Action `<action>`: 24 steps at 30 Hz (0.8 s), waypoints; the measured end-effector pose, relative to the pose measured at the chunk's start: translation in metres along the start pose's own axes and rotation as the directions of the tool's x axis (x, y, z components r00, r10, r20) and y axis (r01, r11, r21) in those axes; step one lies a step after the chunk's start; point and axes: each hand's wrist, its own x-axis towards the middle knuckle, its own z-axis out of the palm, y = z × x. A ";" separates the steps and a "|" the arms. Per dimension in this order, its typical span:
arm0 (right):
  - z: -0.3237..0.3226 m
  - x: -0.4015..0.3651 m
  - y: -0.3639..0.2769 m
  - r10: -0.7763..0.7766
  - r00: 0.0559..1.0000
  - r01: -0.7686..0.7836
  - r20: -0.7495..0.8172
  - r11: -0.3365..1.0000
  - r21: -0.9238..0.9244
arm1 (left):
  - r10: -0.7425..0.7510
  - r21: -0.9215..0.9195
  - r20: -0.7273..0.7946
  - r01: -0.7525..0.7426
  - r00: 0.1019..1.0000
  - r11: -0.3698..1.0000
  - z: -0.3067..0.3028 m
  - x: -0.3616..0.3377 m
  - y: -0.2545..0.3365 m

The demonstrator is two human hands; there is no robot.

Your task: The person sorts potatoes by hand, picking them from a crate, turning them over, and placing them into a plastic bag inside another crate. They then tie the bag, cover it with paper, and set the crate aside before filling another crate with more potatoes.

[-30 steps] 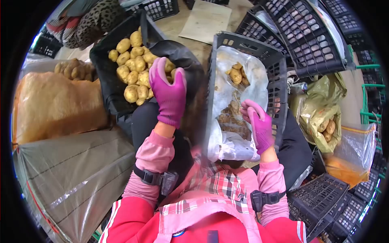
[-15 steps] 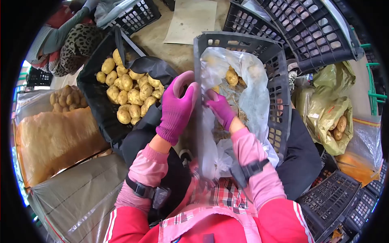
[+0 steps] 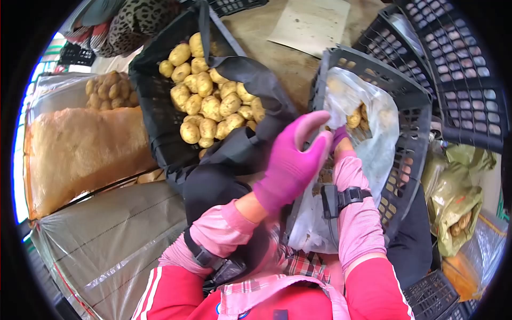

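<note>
My left hand, in a magenta glove, is over the left rim of a black crate lined with whitish plastic sheet. Its thumb and fingers are spread, with nothing seen between them. Inside the crate, near the left wall, is my right hand, also in a magenta glove. Most of its fingers are hidden, so its hold does not show. A few potatoes lie in the sheet close to it, with brown dirt lower down. To the left, a second crate lined with black cloth holds several yellow potatoes.
Bags with potatoes and a grey covered stack are on the left. Black crates stand at the upper right, above an olive plastic bag. Cardboard lies on the floor ahead. Another person's patterned clothing shows upper left.
The view has swung left, so the crates appear farther right. My left hand has come up from beside the crate's left rim to over it. My right hand stays inside the crate, now more hidden.
</note>
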 end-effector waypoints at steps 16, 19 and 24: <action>-0.009 -0.047 -0.058 0.260 0.952 -0.210 0.161 0.939 -0.273 | -0.045 -0.010 0.162 0.048 0.986 0.999 -0.003 -0.008 0.003; -0.012 -0.044 -0.058 0.277 0.946 -0.224 0.169 0.934 -0.280 | -0.101 -0.062 0.204 0.116 0.974 0.991 0.002 -0.010 0.004; -0.014 -0.044 -0.064 0.359 0.902 -0.286 0.239 0.913 -0.292 | -0.019 0.066 0.175 0.008 0.984 0.998 0.001 -0.011 -0.003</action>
